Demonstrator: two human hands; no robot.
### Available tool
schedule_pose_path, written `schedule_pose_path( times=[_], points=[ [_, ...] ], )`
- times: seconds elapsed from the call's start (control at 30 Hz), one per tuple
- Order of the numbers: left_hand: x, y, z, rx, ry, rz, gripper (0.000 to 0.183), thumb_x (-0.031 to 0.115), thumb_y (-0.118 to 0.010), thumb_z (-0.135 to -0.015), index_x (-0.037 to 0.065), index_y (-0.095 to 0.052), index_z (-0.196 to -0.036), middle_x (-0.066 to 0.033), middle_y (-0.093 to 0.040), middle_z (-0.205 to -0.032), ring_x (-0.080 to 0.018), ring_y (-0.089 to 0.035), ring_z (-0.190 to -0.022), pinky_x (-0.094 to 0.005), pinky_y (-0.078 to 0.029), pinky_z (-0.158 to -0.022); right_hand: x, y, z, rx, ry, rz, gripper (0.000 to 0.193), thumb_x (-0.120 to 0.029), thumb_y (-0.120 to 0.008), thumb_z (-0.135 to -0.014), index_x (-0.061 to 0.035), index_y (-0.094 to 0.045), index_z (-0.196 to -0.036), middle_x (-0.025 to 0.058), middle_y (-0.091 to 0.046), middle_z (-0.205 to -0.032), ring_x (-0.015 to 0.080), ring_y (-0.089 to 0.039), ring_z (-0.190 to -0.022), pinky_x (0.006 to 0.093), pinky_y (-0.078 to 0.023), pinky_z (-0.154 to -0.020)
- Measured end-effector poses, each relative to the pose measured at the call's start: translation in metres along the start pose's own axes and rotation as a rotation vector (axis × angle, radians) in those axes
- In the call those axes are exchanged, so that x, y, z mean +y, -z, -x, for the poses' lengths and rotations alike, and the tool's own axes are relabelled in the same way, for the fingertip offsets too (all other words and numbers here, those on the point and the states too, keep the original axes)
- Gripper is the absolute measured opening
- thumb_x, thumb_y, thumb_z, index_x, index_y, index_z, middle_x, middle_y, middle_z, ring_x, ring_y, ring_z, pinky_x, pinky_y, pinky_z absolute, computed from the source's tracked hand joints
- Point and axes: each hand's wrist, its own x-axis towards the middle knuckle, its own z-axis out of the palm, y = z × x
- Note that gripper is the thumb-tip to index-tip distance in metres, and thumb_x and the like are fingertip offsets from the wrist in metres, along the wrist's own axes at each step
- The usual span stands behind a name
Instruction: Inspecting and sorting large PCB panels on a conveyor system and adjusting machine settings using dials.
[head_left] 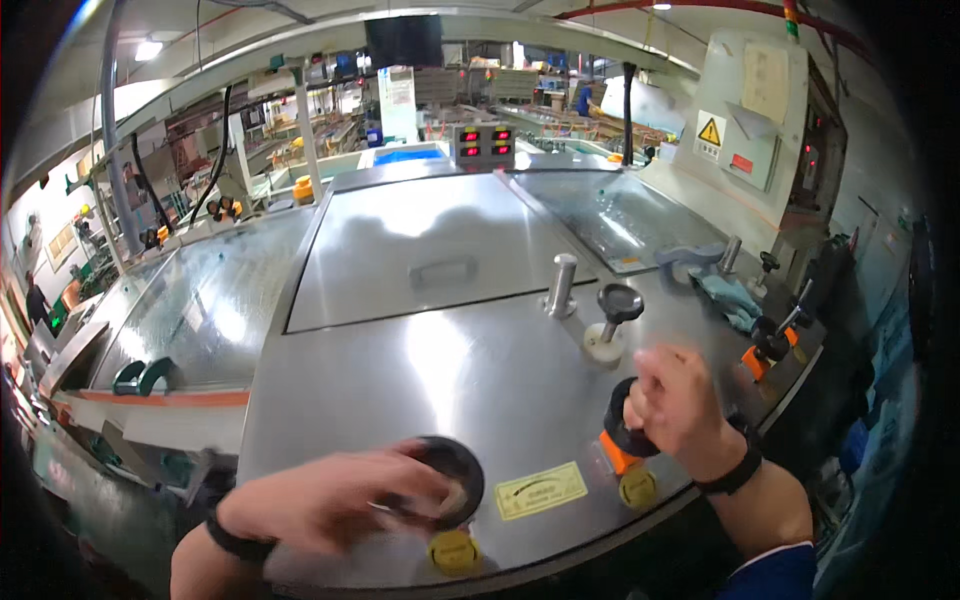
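My left hand (335, 497) reaches in from the lower left, its fingers curled over the rim of a black handwheel (470, 470) near the front edge of a steel machine top (390, 400); motion blurs it slightly. At the right, my right hand (682, 408) is closed at a second black handwheel (622, 432), and covers part of it. An orange piece (615, 455) sits under that wheel. Below each wheel is a round yellow tag: a left tag (454, 552) and a right tag (637, 489). A yellow label (541, 490) lies between them.
Behind my hands are a black knob (620, 302) on a white base, a metal post (562, 285) and a steel lid (400, 260) with a handle. Glazed panels flank it. A teal cloth (730, 300) lies at right. Red displays (484, 144) stand at the back.
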Motion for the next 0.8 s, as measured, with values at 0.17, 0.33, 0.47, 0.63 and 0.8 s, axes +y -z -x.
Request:
schedule_pose_path(
  times=[0.17,0.33,0.47,0.63,0.8],
  points=[
    [-0.007,-0.004,-0.050,-0.052,0.202,0.244,0.033,-0.003,-0.065,-0.080,0.000,-0.054,-0.111,-0.0082,-0.063,-0.100,-0.0226,-0.064,-0.093,-0.0332,-0.048,-0.094,0.002,-0.011,-0.015,-0.097,-0.031,-0.014,0.029,-0.016,-0.056,-0.094,-0.0033,-0.053,-0.068,0.0027,-0.046,-0.055,0.0132,-0.044,-0.046,0.0313,-0.043,-0.050],
    [-0.014,-0.003,0.036,0.266,0.287,0.367,0.028,-0.002,-0.062,-0.085,0.007,-0.057,-0.111,-0.0040,-0.067,-0.100,-0.0191,-0.063,-0.107,-0.0538,-0.014,-0.119,-0.016,0.064,-0.033,0.007,0.866,0.820,0.022,-0.019,-0.059,-0.092,0.0018,-0.063,-0.096,0.0100,-0.063,-0.091,0.0201,-0.062,-0.083,0.0327,-0.050,-0.078],
    [-0.027,0.004,-0.007,0.261,0.316,0.233,0.030,0.004,-0.063,-0.087,0.004,-0.054,-0.115,-0.0053,-0.066,-0.106,-0.0208,-0.062,-0.108,-0.0494,-0.019,-0.118,-0.069,0.250,-0.052,1.138,0.842,1.680,0.040,-0.027,-0.064,-0.089,-0.0018,-0.060,-0.119,0.0177,-0.059,-0.124,0.0366,-0.057,-0.115,0.0444,-0.046,-0.096],
    [0.000,-0.044,-0.029,0.779,0.332,-0.520,0.055,0.018,-0.063,-0.093,-0.006,-0.041,-0.137,-0.0165,-0.056,-0.127,-0.0274,-0.052,-0.122,-0.0427,-0.032,-0.111,-0.068,0.389,-0.076,0.582,0.460,0.754,0.032,-0.030,-0.060,-0.095,0.0013,-0.064,-0.099,0.0089,-0.065,-0.086,0.0211,-0.065,-0.076,0.0342,-0.051,-0.069],
    [0.012,-0.160,-0.015,1.280,0.123,-0.707,0.027,0.018,-0.059,-0.096,-0.002,-0.054,-0.114,-0.0169,-0.062,-0.100,-0.0291,-0.060,-0.093,-0.0455,-0.046,-0.092,-0.060,0.379,-0.058,0.474,0.468,-0.051,0.031,-0.028,-0.059,-0.096,-0.0068,-0.058,-0.074,0.0002,-0.045,-0.054,0.0090,-0.040,-0.043,0.0283,-0.034,-0.043]
  ],
)
